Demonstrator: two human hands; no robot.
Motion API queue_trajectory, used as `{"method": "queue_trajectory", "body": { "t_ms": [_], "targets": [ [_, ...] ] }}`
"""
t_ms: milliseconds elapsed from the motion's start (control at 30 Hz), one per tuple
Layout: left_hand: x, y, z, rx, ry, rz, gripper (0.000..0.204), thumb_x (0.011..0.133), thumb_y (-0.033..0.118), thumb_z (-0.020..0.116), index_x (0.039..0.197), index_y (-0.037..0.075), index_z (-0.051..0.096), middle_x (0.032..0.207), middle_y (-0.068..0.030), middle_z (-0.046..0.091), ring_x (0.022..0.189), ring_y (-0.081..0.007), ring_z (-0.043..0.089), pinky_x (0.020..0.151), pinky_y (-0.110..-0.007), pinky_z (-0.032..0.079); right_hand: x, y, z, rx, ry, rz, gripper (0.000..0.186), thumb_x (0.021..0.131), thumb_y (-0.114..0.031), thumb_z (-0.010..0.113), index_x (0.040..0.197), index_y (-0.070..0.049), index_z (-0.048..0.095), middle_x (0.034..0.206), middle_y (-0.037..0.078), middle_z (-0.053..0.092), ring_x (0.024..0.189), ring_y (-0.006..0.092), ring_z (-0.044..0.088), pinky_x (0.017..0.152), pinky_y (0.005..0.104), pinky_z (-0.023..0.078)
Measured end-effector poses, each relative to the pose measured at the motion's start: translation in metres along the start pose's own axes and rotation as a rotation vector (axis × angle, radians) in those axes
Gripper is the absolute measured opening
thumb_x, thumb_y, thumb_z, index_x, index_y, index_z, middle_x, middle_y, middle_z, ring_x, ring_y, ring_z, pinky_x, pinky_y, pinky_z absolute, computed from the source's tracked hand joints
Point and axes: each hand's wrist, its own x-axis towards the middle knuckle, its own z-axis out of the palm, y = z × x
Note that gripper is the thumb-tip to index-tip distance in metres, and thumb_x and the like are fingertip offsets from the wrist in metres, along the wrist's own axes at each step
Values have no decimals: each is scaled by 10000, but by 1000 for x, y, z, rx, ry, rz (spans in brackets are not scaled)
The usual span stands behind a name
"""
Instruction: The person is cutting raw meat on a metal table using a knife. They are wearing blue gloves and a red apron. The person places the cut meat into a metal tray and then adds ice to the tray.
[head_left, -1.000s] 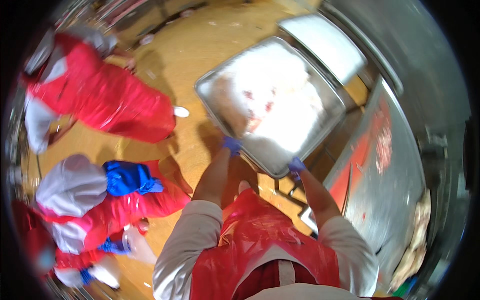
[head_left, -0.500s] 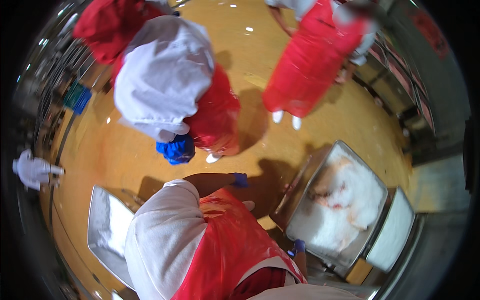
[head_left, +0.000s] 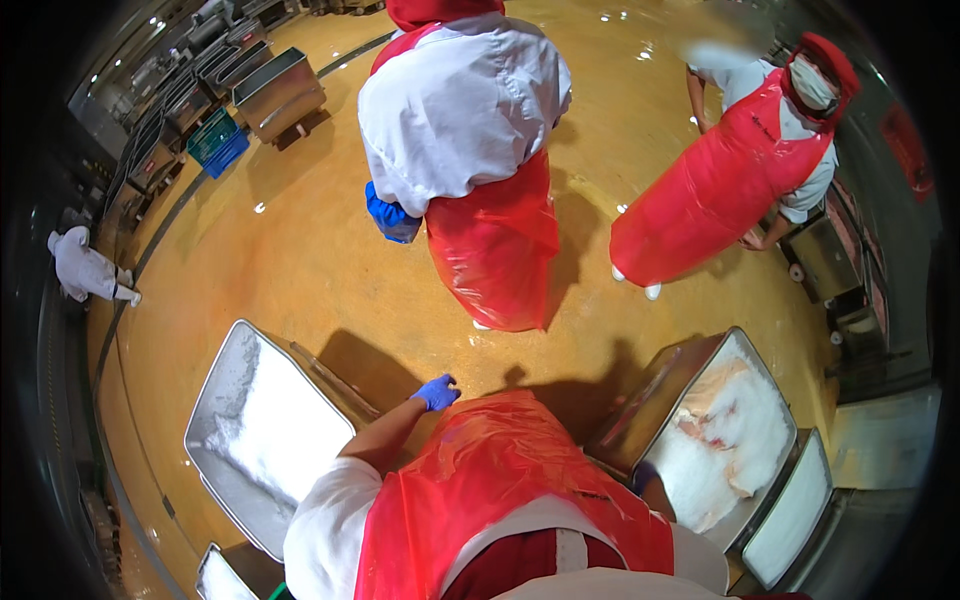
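Note:
My left hand [head_left: 437,393], in a blue glove, hangs in front of my red apron [head_left: 500,440]. Its fingers are loosely bent and apart, with nothing seen in them. On my other side, my right hand [head_left: 646,474] is a dark gloved shape at the near left rim of a metal tub cart [head_left: 642,452]. Its fingers are too dim and hidden to show whether they grip that rim. Inside the cart lie white ice [head_left: 755,435] and pale pinkish pieces of what looks like meat [head_left: 712,400].
At my left stands another metal cart [head_left: 213,400] of ice. A second ice-filled tub [head_left: 795,520] adjoins the right cart. Ahead, a person in white and red [head_left: 465,110] has their back to me; another in a red apron [head_left: 720,175] stands right. More carts [head_left: 280,95] line the far left.
The view has swung so that the left cart shows more fully and the people appear farther right. My left hand now hangs lower, its fingers visible. My right hand stays by the right cart.

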Motion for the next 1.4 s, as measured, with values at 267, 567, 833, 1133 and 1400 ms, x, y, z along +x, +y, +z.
{"method": "queue_trajectory", "body": {
  "t_ms": [267,567,833,1133,1400],
  "targets": [
    [-85,-98,12,786,-109,435,374,905,316,449,1167,126,636,1254,-148,614,1207,-343,539,1063,-396,373,-50,-65,62,423,172,110,317,843,-306,559,1001,-52,664,938,164,679,823,270,676,671,459,527],
    [-58,-92,20,-242,113,225,339,906,254,571,1175,48,573,954,-144,666,871,-250,633,782,-362,499,-59,-3,76,481,32,166,483,897,-343,574,1274,-88,413,940,166,669,777,308,673,660,502,528],
    [-42,-82,22,-617,43,63,379,882,196,649,1207,43,527,755,-107,648,653,-170,616,611,-310,503,-81,-25,56,325,-57,247,688,918,-284,540,1464,-78,175,883,203,662,583,311,653,510,436,530],
    [-70,-127,26,-473,57,176,419,880,205,661,1220,9,515,853,-132,666,724,-179,645,670,-316,520,-93,-82,118,385,-3,88,377,902,-420,569,1154,-141,543,762,110,622,604,258,621,571,527,518],
    [-64,-133,-10,119,106,470,459,904,297,592,1236,-12,518,1084,-231,654,1028,-339,634,929,-372,490,-99,-142,177,169,-261,-76,409,887,-417,562,1193,-151,509,776,118,602,612,242,638,576,519,542]
  ]
}}
